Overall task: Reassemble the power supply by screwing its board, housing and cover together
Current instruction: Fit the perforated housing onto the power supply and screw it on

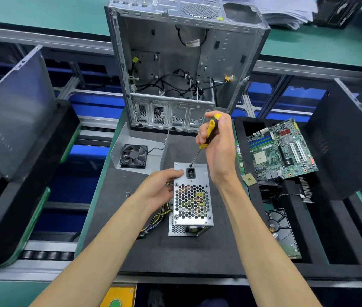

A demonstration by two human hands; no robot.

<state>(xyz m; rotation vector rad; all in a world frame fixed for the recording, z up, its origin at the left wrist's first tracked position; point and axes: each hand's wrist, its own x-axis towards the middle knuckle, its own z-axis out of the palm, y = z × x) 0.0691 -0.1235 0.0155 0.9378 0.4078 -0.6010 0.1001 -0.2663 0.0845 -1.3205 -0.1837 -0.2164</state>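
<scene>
The silver power supply (190,197) stands on the dark mat (197,251) with its honeycomb-grille face and black power socket (190,173) turned up. Its cable bundle (155,220) trails out to the left. My left hand (158,189) grips the housing's upper left edge, thumb resting beside the socket. My right hand (216,142) holds a yellow-and-black screwdriver (206,135) tilted, with its tip at the top of the socket. The silver cover with its black fan (134,155) lies apart, behind and to the left.
An open computer case (175,69) stands behind the mat. A motherboard (281,149), a loose CPU (249,180) and a hard drive (283,231) lie in the black tray on the right. A few loose screws (128,193) lie left of my wrist. Case panels lean at both sides.
</scene>
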